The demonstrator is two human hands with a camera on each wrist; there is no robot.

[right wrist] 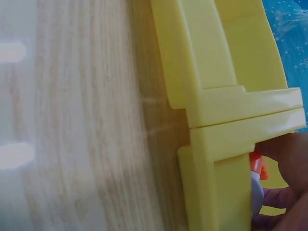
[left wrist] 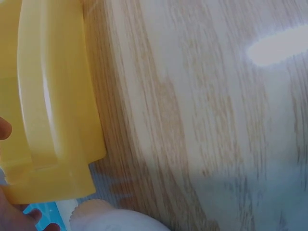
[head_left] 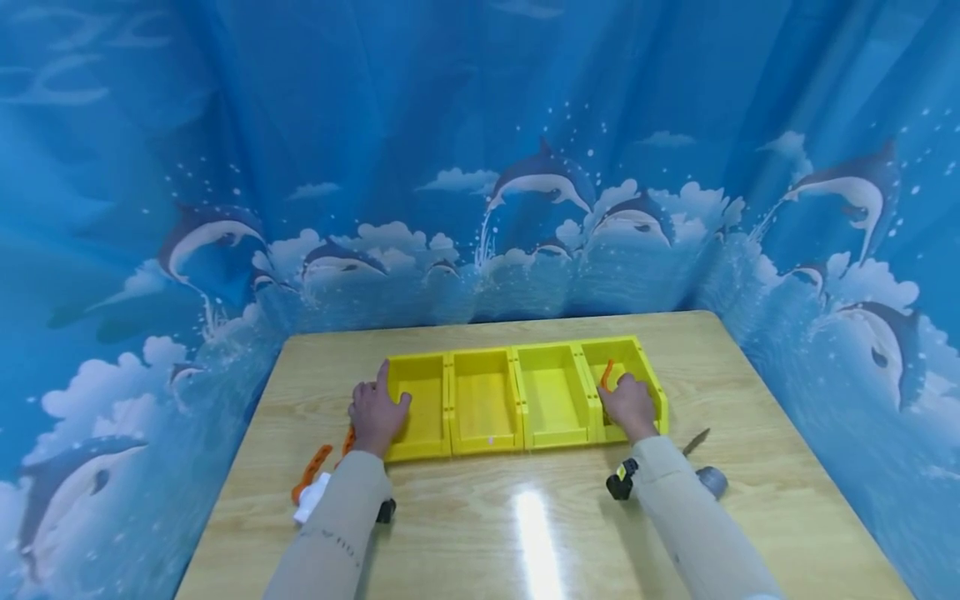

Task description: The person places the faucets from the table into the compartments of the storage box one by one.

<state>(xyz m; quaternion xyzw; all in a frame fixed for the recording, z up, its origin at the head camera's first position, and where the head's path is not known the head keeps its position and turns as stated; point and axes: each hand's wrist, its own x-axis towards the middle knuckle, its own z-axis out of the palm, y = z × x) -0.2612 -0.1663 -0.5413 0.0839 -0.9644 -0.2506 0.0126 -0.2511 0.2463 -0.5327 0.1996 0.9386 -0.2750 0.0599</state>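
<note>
Four-in-a-row yellow bins stand joined side by side on the table. At the left end, my left hand straddles the outer wall of the leftmost bin, thumb on the inner side, index finger stretched along the wall, other fingers outside. My right hand reaches into the rightmost bin. It holds a small orange and grey object, whose orange part shows above the fingers in the head view. The bin wall and hand hide the rest, so its kind is unclear.
Left of the bins lie an orange strip with holes, another orange piece and a white object. Beside the right sleeve are a dark pointed piece and a grey rounded object. A blue dolphin curtain surrounds the wooden table.
</note>
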